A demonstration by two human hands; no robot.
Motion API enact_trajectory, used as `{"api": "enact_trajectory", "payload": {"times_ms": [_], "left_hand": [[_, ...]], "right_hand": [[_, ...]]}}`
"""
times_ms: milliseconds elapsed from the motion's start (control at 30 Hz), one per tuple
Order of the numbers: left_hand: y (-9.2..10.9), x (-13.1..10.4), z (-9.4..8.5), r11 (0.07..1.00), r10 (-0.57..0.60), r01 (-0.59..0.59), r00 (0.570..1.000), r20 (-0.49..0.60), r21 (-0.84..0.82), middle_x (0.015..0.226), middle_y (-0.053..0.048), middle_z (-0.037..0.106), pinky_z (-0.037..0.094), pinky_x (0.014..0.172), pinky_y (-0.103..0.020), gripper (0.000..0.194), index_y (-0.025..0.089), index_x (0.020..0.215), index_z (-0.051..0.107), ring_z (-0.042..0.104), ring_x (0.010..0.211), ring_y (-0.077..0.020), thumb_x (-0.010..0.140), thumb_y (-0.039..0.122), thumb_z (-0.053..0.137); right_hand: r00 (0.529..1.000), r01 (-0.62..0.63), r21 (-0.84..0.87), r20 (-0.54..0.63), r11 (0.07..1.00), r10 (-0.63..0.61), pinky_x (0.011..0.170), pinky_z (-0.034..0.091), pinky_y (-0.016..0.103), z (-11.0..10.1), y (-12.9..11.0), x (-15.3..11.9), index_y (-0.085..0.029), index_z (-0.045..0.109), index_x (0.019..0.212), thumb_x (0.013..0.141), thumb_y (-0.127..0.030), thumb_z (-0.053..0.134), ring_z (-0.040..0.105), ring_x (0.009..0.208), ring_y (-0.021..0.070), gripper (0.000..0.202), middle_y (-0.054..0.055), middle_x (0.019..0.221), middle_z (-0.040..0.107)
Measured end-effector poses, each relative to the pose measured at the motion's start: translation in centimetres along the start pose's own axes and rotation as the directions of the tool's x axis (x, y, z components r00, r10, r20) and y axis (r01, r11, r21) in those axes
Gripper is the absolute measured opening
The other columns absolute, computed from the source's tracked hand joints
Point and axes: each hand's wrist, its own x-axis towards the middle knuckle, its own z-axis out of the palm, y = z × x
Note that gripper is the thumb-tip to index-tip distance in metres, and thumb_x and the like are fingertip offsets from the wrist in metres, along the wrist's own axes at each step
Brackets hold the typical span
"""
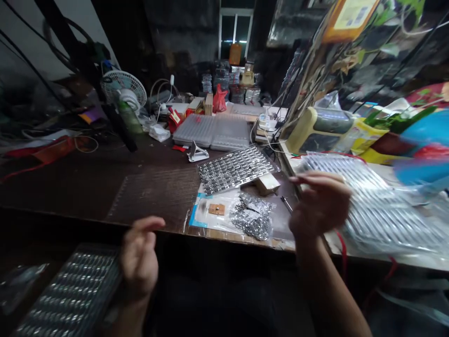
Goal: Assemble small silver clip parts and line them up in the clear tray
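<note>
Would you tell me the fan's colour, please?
The fan is white, shown best in the head view.

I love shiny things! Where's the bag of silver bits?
The bag lies near the front of the table, right of centre in the head view, beside the brown square.
</note>
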Motion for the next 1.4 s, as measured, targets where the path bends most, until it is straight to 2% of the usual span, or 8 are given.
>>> {"api": "enact_trajectory", "payload": {"times_ms": [67,167,300,467,667,900,1200,1400], "left_hand": [[-3.3,-5.2,-1.1,0.967,-0.247,0.240,0.966,0.075,0.088,0.090,-0.005,0.069,0.055,0.077,-0.029,0.041,0.014,0.092,0.066,0.066,0.081,-0.0174,0.087,0.055,0.061],[-7.8,-14.3,-3.8,0.781,-0.619,0.582,0.769,0.158,0.229,0.097,-0.008,0.072,0.058,0.078,-0.030,0.056,0.015,0.099,0.070,0.070,0.089,-0.0221,0.080,0.067,0.062],[-8.8,-21.8,-5.7,0.641,-0.767,0.703,0.570,0.296,0.309,0.101,-0.010,0.073,0.059,0.084,-0.033,0.061,0.017,0.098,0.074,0.070,0.095,-0.0255,0.078,0.073,0.060],[-4.7,-18.9,-1.4,0.786,-0.618,0.534,0.674,0.404,0.312,0.101,-0.009,0.072,0.056,0.088,-0.032,0.045,0.018,0.099,0.073,0.068,0.097,-0.0222,0.092,0.057,0.052],[-0.8,-10.8,6.8,0.948,-0.184,0.011,0.834,0.521,0.317,0.101,-0.009,0.068,0.050,0.092,-0.034,0.031,0.018,0.101,0.070,0.064,0.099,-0.0191,0.100,0.031,0.042],[-0.4,-10.9,12.5,0.819,-0.044,-0.377,0.712,0.701,0.434,0.142,-0.013,0.053,0.035,0.113,-0.046,0.048,0.016,0.143,0.048,0.046,0.134,-0.0247,0.096,0.027,0.047],[-1.4,-12.8,11.9,0.796,0.053,-0.464,0.694,0.718,0.389,0.135,-0.010,0.058,0.036,0.110,-0.047,0.046,0.020,0.141,0.052,0.050,0.127,-0.0244,0.096,0.025,0.047],[-2.4,-12.8,11.2,0.810,0.098,-0.475,0.688,0.719,0.344,0.136,-0.009,0.058,0.040,0.108,-0.044,0.048,0.021,0.142,0.052,0.051,0.127,-0.0238,0.094,0.019,0.047]], "right_hand": [[0.992,0.126,0.075,-0.021,0.989,-0.125,0.080,0.052,0.038,1.2,1.3,0.7,-0.025,0.063,0.101,0.097,-0.030,0.051,0.062,0.091,0.0205,0.014,0.007,0.095,0.065],[0.970,0.184,0.129,0.137,0.974,-0.201,0.070,0.048,0.029,3.4,4.4,2.0,-0.019,0.063,0.086,0.088,-0.013,0.051,0.060,0.074,0.0145,0.014,0.005,0.082,0.065],[0.910,0.172,0.101,0.365,0.980,-0.197,0.069,0.047,0.028,5.6,7.8,1.6,-0.018,0.065,0.087,0.084,-0.014,0.049,0.061,0.075,0.0148,0.017,0.004,0.082,0.067],[0.844,0.064,0.106,0.526,0.992,-0.110,0.070,0.049,0.029,5.9,10.5,-0.9,-0.019,0.070,0.099,0.084,-0.017,0.052,0.066,0.075,0.0174,0.024,0.004,0.087,0.072],[0.752,-0.088,0.080,0.659,0.993,0.014,0.077,0.051,0.030,5.8,11.3,-2.0,-0.023,0.074,0.097,0.086,-0.017,0.055,0.070,0.086,0.0203,0.023,0.003,0.097,0.075],[0.745,-0.093,0.135,0.667,0.986,-0.021,0.074,0.049,0.028,6.0,10.1,-2.3,-0.022,0.075,0.097,0.086,-0.017,0.057,0.069,0.080,0.0188,0.022,0.003,0.094,0.075],[0.880,-0.165,0.146,0.468,0.975,0.079,0.072,0.050,0.024,5.0,10.9,-1.7,-0.019,0.071,0.092,0.085,-0.014,0.049,0.066,0.077,0.0154,0.023,0.002,0.089,0.074],[0.979,-0.186,0.144,0.111,0.972,0.171,0.066,0.050,0.028,4.0,12.0,-1.5,-0.019,0.067,0.088,0.084,-0.023,0.046,0.062,0.069,0.0178,0.021,0.006,0.081,0.069]]}}
